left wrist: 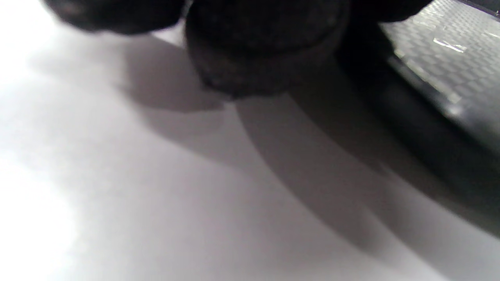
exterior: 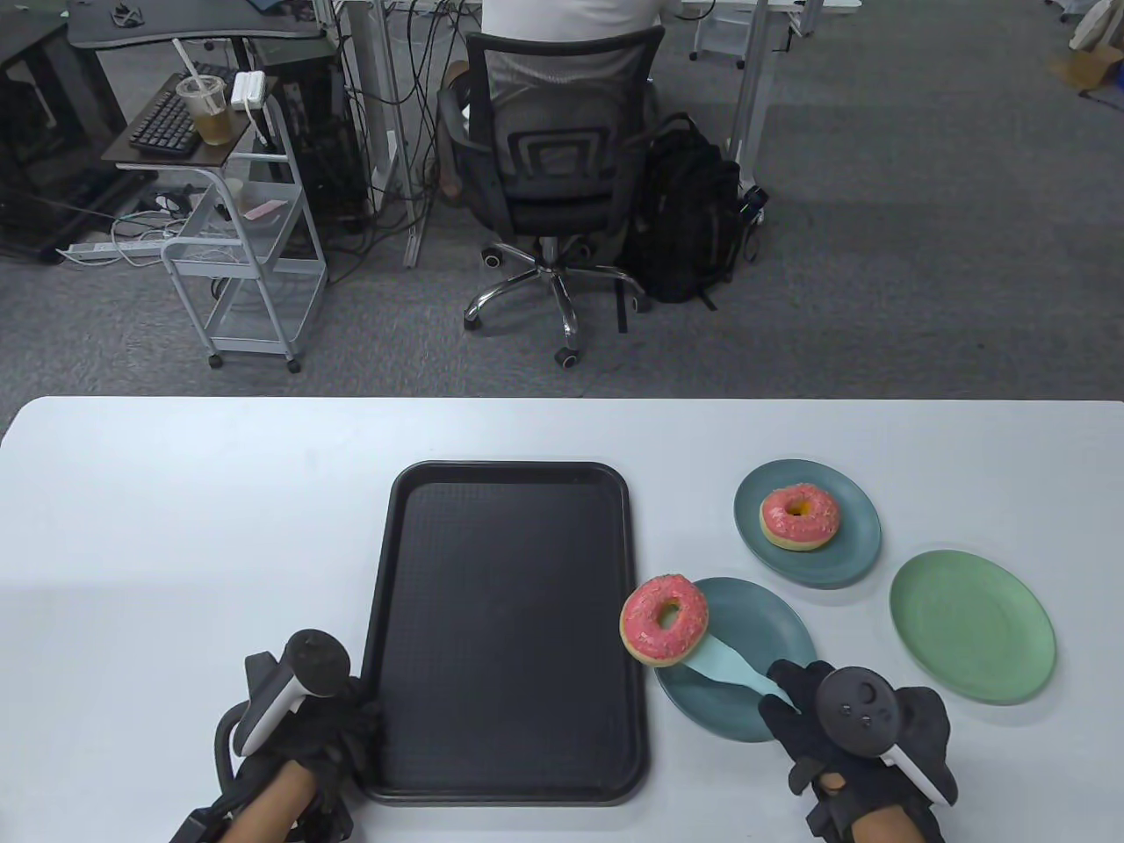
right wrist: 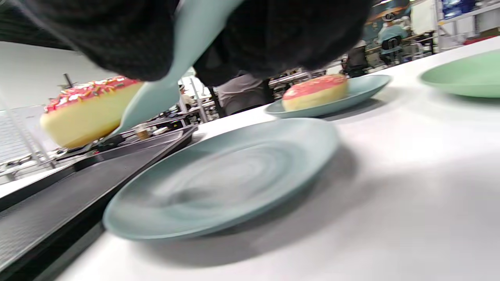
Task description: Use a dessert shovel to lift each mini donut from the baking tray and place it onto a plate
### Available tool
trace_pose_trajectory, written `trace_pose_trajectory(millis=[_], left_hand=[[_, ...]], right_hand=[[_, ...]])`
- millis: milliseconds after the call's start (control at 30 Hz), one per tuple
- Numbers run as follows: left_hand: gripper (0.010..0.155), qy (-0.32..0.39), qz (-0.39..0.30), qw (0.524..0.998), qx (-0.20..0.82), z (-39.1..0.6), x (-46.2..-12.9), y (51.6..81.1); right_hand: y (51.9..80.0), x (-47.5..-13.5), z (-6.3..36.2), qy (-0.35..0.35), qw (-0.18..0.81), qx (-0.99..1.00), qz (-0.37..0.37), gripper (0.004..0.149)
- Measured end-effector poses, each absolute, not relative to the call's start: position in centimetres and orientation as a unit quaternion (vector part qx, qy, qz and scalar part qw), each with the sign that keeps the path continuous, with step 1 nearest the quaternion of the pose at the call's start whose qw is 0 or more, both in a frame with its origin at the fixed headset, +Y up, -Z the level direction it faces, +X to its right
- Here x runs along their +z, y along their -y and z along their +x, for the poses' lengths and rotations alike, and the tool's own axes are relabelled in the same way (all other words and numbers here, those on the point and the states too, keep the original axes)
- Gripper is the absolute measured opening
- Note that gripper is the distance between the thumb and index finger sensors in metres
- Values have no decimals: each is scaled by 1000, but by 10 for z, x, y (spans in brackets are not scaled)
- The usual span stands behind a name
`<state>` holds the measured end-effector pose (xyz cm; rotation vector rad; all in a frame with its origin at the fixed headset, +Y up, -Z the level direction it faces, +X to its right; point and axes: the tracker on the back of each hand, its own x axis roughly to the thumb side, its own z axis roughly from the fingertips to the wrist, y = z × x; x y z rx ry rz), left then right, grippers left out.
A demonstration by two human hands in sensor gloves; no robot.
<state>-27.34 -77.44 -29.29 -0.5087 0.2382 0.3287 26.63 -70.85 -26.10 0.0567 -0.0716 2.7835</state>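
My right hand grips the handle of a pale blue dessert shovel. A pink-frosted donut rides on its blade, held in the air over the gap between the black baking tray and the near teal plate. A second pink donut lies on the far teal plate. My left hand rests at the tray's near left rim, fingers against it. The tray holds no donuts.
A bare green plate sits at the right of the table. Beyond the white table's far edge stand an office chair with a seated person, a backpack and a wire cart.
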Motion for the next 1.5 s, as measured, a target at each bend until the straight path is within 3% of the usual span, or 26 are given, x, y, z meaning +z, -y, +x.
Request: trace_pose_trajectory(millis=[300, 667, 1500], left_hand=[[54, -117, -251, 947, 163, -274, -293, 774], [54, -116, -252, 947, 163, -274, -293, 774], [54, -117, -250, 947, 161, -274, -293, 775]], right_hand=[[712, -251, 307, 24, 173, 983, -47, 53], [719, -254, 289, 4, 124, 992, -19, 53], [709, -246, 294, 101, 31, 987, -118, 52]])
